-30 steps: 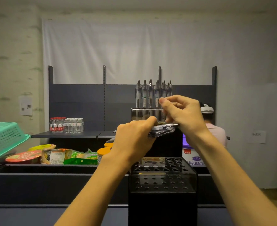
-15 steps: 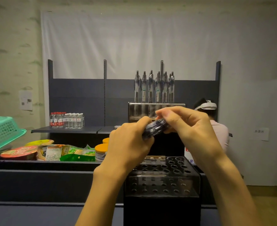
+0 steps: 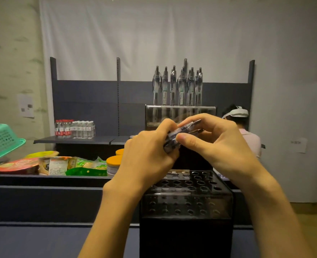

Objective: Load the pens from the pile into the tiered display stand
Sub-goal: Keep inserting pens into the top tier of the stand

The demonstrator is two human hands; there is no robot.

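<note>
Pulled in tighter since a second ago: back then had the bundle of pens (image 3: 180,136) lying roughly level with the right hand pinching one end out to the side, now both hands bunched together around it and the bundle tipped so one end points up and away. Left hand (image 3: 150,157) wrapped round the lower end of the bundle, fingers curled shut on it; right hand (image 3: 215,144) closed over the upper end, thumb pressed on top of the barrels. Looks like sorting or squaring up the bunch before peeling a single pen off, so no new pen seated yet. Held right above the tiered display stand (image 3: 185,202), over its back edge, not touching it. Front tiers all open holes, nothing standing in them; only the top rear tier loaded, with a row of pens upright (image 3: 178,86) along the back. Can't count how many pens sit in the grip, mostly buried under fingers and a bit blurred. Pile itself not really findable, maybe hidden behind the hands. Middle of the stand also blocked by the wrists, so can't say whether those holes are filled. Off to the left, snack packets (image 3: 70,164) and a green basket (image 3: 1,140) cut off by the frame edge.
</note>
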